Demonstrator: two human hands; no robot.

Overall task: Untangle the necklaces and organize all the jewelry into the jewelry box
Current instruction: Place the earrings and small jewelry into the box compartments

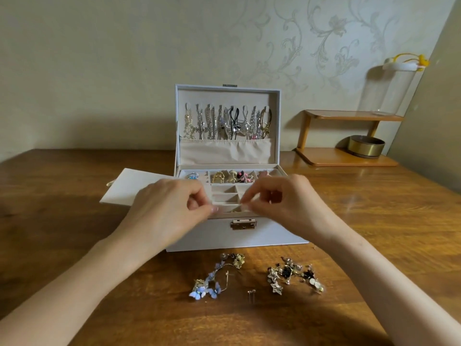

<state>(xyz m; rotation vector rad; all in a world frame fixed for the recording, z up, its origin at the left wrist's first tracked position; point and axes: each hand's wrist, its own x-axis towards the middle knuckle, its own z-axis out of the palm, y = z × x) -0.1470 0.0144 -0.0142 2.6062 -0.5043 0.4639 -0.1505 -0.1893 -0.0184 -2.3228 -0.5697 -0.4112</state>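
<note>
A white jewelry box (pixel 274 233) stands open in the middle of the wooden table. Several necklaces (pixel 224 122) hang inside its raised lid. Rings and earrings (pixel 232 176) fill the back compartments of its top tray. My left hand (pixel 172 208) and my right hand (pixel 284 203) hover over the tray's front compartments, fingertips pinched close together. Whatever small piece they pinch is too small to make out. In front of the box lie a pile of blue flower jewelry (pixel 212 280), a gold and black pile (pixel 294 277) and a small pin (pixel 250 293).
A side drawer (pixel 124 186) sticks out of the box to the left. At the back right stands a small wooden shelf (pixel 346 156) with a brass round tin (pixel 365 146) under it and a clear glass tube (pixel 389 91) on top.
</note>
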